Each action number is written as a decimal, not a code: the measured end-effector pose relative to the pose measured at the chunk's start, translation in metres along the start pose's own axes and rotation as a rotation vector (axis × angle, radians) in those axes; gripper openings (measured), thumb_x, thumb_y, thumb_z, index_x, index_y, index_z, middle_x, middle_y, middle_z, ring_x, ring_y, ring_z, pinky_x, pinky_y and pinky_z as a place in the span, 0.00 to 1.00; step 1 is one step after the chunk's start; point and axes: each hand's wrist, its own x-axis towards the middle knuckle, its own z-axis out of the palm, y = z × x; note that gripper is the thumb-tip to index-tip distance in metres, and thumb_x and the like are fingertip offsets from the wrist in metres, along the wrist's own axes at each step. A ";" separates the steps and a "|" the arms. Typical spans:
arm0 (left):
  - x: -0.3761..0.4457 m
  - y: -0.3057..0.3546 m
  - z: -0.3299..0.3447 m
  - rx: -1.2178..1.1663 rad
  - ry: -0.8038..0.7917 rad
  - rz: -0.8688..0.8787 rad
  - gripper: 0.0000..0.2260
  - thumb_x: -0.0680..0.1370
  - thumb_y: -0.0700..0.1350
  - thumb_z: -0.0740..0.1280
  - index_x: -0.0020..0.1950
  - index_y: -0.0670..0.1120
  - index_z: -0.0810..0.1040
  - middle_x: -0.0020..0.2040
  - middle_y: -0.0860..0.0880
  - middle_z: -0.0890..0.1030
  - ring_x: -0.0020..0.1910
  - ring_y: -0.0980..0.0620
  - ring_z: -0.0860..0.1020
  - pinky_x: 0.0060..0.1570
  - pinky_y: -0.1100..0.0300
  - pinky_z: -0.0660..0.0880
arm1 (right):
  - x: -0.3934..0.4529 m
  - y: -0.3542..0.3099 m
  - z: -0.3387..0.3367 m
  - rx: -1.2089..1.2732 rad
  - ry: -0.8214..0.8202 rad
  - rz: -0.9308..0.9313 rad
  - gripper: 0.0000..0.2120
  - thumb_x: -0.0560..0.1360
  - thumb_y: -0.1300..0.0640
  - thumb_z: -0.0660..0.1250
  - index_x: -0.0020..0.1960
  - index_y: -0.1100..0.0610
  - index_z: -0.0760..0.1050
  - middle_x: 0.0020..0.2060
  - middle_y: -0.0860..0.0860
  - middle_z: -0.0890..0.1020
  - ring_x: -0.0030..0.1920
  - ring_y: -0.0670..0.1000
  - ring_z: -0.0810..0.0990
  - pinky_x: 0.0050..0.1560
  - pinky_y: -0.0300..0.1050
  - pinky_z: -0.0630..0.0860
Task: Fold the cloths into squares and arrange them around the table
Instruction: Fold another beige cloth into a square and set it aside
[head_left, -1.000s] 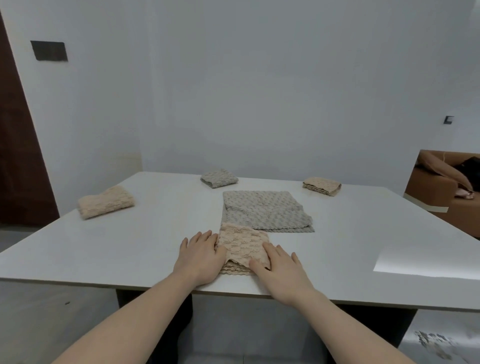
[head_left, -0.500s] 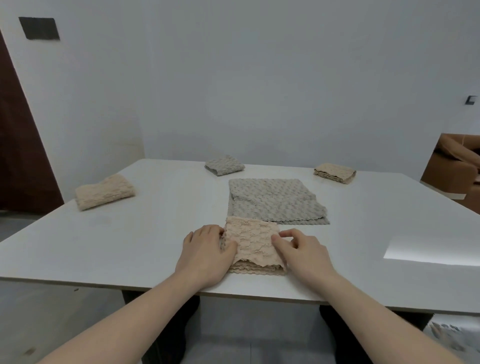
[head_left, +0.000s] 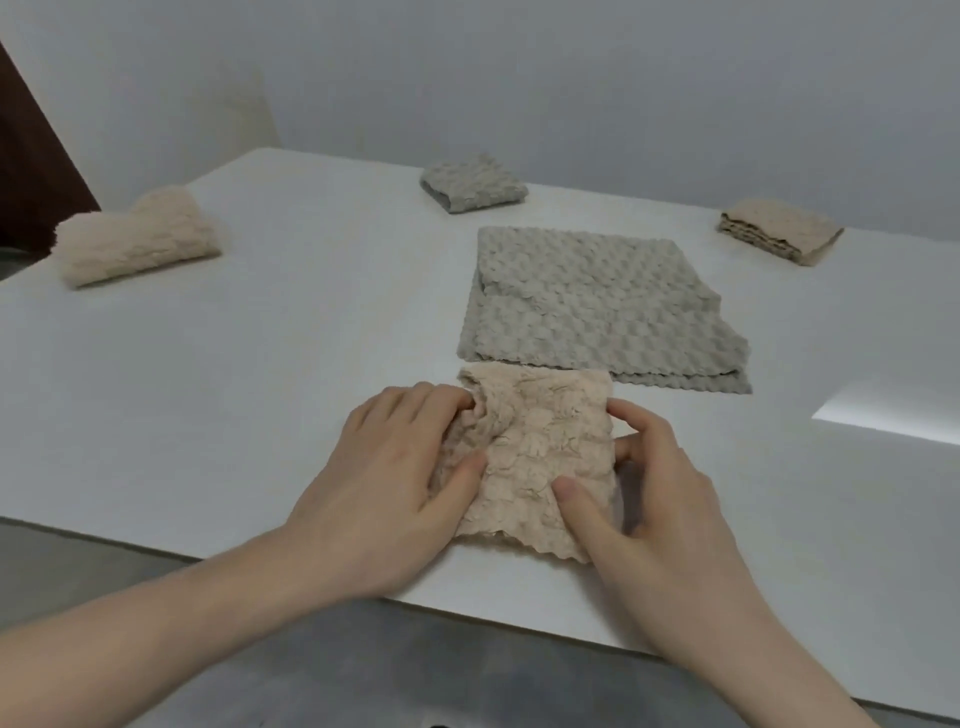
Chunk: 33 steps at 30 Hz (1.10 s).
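Five cloths in all on the white table (head_left: 260, 395): three beige, two grey. Nearest the front edge, one beige folded cloth (head_left: 535, 457), roughly square, wrinkled toward its left side, its far edge just touching the near edge of a larger grey cloth (head_left: 597, 306). Held from both sides by two bare hands. On the left, the left hand (head_left: 384, 488), fingers curled into the bunched left edge of the fabric, thumb pressed on top. On the right, the right hand (head_left: 654, 499), thumb laid on the upper surface near the front, index finger hooked over the right edge farther back; remaining fingers tucked beside the cloth, their hold impossible to judge. Behind, the larger grey cloth lying flat in the table's middle, folded only loosely, layers stepped along its right and near edges. Further back, one small grey folded cloth (head_left: 475, 182) near the far edge. At the far left, one beige rolled cloth (head_left: 137, 239), thick and rounded rather than flat. At the far right, one beige stacked cloth (head_left: 779, 231), folded into a compact layered square. One patch of bright light (head_left: 888, 415) on the tabletop at the right.
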 end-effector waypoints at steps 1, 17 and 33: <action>0.000 0.000 -0.001 -0.036 -0.016 -0.016 0.11 0.81 0.58 0.59 0.63 0.61 0.67 0.54 0.65 0.72 0.56 0.61 0.68 0.57 0.65 0.62 | -0.001 0.000 0.001 0.026 -0.019 0.010 0.33 0.68 0.30 0.65 0.71 0.31 0.59 0.53 0.38 0.80 0.58 0.48 0.78 0.58 0.55 0.76; 0.035 0.071 -0.078 -0.528 -0.188 -0.844 0.11 0.80 0.42 0.64 0.59 0.52 0.65 0.51 0.52 0.78 0.43 0.58 0.78 0.42 0.58 0.75 | 0.017 -0.098 -0.053 0.305 -0.134 0.617 0.24 0.73 0.56 0.74 0.64 0.42 0.72 0.47 0.46 0.82 0.45 0.43 0.81 0.53 0.45 0.80; 0.056 0.180 -0.169 -0.708 -0.209 -0.753 0.08 0.79 0.37 0.66 0.43 0.48 0.75 0.36 0.50 0.78 0.31 0.58 0.73 0.29 0.61 0.71 | 0.002 -0.153 -0.182 0.449 -0.049 0.700 0.24 0.73 0.57 0.74 0.64 0.42 0.71 0.49 0.48 0.82 0.45 0.50 0.84 0.44 0.43 0.80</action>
